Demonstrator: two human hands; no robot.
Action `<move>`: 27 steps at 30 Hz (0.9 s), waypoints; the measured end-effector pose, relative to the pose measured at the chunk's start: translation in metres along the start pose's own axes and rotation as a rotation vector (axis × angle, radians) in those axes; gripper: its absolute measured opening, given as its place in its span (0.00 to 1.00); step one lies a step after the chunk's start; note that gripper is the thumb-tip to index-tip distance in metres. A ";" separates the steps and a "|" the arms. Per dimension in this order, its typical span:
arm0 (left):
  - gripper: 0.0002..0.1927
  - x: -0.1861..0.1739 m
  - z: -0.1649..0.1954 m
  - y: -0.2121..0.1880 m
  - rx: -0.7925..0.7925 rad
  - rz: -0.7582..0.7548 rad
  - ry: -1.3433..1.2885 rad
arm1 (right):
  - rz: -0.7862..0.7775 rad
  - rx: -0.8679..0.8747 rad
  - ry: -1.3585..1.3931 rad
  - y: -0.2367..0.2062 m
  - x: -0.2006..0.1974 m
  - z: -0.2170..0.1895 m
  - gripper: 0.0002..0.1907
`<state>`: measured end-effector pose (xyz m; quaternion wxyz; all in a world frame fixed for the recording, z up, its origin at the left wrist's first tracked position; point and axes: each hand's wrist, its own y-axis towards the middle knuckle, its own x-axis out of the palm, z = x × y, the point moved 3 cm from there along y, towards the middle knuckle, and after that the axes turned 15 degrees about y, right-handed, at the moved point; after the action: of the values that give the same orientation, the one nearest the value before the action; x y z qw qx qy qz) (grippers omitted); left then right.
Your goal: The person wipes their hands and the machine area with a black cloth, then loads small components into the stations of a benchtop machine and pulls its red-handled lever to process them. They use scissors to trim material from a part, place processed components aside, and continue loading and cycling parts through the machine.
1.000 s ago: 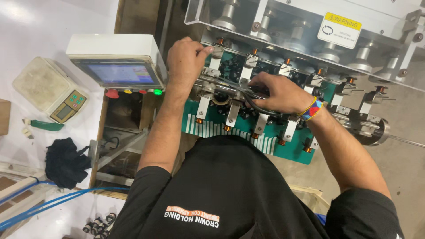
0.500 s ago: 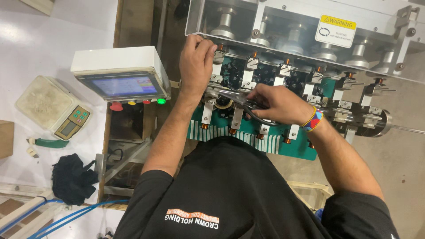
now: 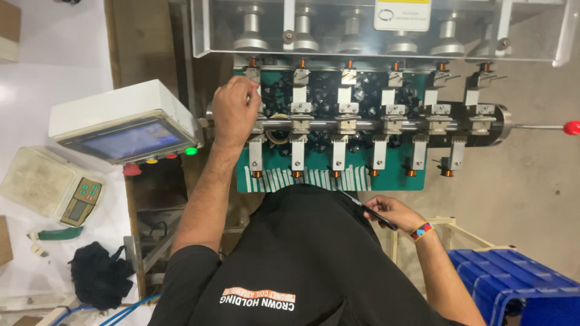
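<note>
Your left hand [image 3: 234,111] is clenching over the far-left clamp of the winding fixture [image 3: 362,130], whose shaft is running left to right. Your right hand [image 3: 386,212] is grasping a dark slim tool [image 3: 368,211] just below the fixture's near edge, angled diagonally, in open room.

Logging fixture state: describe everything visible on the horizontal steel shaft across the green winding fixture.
The horizontal steel shaft is a polished round metal bar running left to right across the green fixture plate. Six small white-and-metal clamp blocks sit along it at even spacing, with flat metal tabs hanging below. Its right end enters a dark round hub, from which a thin rod with a red ball knob extends. The left hand rests on its left end; the right hand is away from it, holding a thin dark tool.
</note>
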<state>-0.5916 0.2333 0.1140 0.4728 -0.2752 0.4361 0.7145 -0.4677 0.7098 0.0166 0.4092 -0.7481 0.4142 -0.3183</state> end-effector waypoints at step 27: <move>0.28 0.201 0.448 -0.120 0.839 -0.217 0.150 | 0.158 -0.950 -0.588 0.025 -0.119 0.100 0.24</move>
<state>-0.5542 0.7374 0.1184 0.5829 -0.1547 0.6903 0.3998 -0.4497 0.8417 -0.0673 0.1482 -0.8741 0.4352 0.1565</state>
